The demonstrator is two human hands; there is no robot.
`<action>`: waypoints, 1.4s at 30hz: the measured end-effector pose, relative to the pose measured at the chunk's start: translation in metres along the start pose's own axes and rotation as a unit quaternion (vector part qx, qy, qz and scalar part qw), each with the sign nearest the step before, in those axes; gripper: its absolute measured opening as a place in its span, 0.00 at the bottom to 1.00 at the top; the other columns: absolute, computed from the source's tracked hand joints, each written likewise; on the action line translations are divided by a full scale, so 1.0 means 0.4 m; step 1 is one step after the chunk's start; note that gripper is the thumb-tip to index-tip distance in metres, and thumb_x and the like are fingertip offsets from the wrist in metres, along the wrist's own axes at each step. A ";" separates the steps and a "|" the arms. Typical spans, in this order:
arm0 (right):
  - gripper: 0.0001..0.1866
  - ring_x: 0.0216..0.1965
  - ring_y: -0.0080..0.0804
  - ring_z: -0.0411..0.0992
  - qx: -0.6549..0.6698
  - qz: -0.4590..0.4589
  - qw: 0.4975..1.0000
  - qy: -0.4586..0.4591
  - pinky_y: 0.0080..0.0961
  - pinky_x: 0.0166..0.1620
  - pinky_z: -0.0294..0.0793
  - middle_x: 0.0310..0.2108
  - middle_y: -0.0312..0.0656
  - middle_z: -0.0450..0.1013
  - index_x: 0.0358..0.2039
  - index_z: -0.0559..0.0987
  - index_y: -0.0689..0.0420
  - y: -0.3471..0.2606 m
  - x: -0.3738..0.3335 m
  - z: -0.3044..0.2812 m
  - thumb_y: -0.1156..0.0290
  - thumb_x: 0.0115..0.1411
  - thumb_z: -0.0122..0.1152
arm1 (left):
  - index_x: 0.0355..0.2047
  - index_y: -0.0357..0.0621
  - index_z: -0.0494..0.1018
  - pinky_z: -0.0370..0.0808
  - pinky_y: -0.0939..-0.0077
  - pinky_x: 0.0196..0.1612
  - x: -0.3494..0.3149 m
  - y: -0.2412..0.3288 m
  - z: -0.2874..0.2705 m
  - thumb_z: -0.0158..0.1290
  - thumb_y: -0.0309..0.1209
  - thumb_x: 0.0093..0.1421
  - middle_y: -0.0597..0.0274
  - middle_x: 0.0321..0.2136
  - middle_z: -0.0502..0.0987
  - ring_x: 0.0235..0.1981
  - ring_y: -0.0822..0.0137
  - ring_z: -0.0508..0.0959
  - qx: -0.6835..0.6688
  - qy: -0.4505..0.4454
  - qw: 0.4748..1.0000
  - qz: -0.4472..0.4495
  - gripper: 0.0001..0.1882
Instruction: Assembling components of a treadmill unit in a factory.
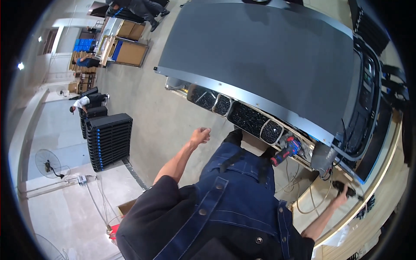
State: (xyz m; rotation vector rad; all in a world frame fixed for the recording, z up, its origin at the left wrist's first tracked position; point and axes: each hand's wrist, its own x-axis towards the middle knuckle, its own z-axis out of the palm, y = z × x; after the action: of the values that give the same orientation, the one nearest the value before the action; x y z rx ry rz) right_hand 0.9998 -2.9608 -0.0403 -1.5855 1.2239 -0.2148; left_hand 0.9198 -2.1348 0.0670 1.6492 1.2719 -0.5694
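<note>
My left hand [201, 135] hangs in the air left of my body, its fingers curled; whatever may be in them is hidden. Off to the right, my right hand [342, 197] is wrapped round a black hand-held power tool [345, 189] above a wooden bench. In front of me lies a treadmill deck with a dark grey belt [260, 56] and silver side rails [208, 80]. Along its near side runs a row of bins holding small black parts, among them a large bin [247, 116]. A red and blue cordless drill [287, 151] rests at the row's right end.
The wooden bench [392, 173] curves along the right, with a hose [307, 211] near it. A tall stack of black parts [110, 142] stands on the floor at left. Farther off are cardboard boxes [131, 53], a wall fan [48, 164] and several people.
</note>
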 end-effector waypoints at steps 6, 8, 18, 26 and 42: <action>0.28 0.49 0.37 0.75 0.193 -0.158 0.968 0.003 0.37 0.56 0.74 0.48 0.46 0.77 0.51 0.77 0.65 -0.309 -0.340 -0.281 0.57 0.58 0.72 | 0.39 0.35 0.79 0.78 0.72 0.31 0.369 0.056 -0.081 0.57 0.42 0.62 0.58 0.25 0.81 0.22 0.68 0.80 0.016 0.093 0.990 0.109 0.19; 0.28 0.50 0.40 0.75 0.332 -0.109 0.937 -0.025 0.40 0.59 0.73 0.50 0.49 0.76 0.50 0.77 0.66 -0.395 -0.515 -0.270 0.55 0.60 0.69 | 0.38 0.37 0.79 0.79 0.66 0.36 0.491 0.026 -0.123 0.58 0.40 0.60 0.50 0.30 0.83 0.28 0.60 0.84 0.062 0.113 0.985 0.113 0.16; 0.34 0.52 0.47 0.69 0.577 -0.156 0.785 -0.163 0.43 0.56 0.72 0.61 0.56 0.65 0.62 0.61 0.74 -0.431 -1.139 -0.124 0.73 0.59 0.62 | 0.38 0.41 0.73 0.79 0.47 0.39 0.634 0.107 -0.146 0.54 0.31 0.59 0.42 0.42 0.74 0.36 0.39 0.80 0.403 0.023 0.794 0.454 0.09; 0.22 0.49 0.44 0.70 0.368 -0.161 0.868 -0.291 0.43 0.60 0.67 0.53 0.53 0.72 0.54 0.72 0.69 -0.517 -1.313 0.180 0.71 0.63 0.61 | 0.37 0.39 0.73 0.80 0.52 0.38 0.602 0.164 -0.228 0.57 0.31 0.57 0.41 0.43 0.77 0.39 0.44 0.81 0.277 0.004 0.818 0.504 0.10; 0.24 0.42 0.35 0.76 0.373 -0.066 0.761 -0.526 0.43 0.57 0.75 0.49 0.48 0.73 0.55 0.71 0.58 -0.631 -1.477 0.770 0.70 0.59 0.65 | 0.47 0.40 0.76 0.80 0.75 0.38 -0.111 0.238 -0.139 0.56 0.30 0.67 0.58 0.32 0.80 0.34 0.67 0.81 -0.458 -0.471 0.732 0.183 0.11</action>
State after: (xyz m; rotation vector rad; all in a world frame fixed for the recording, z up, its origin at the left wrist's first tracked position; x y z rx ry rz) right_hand 1.0845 -2.3346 0.2889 -0.7985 0.0658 0.1122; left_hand 0.9819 -2.1089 0.1651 0.5359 0.2871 -0.3329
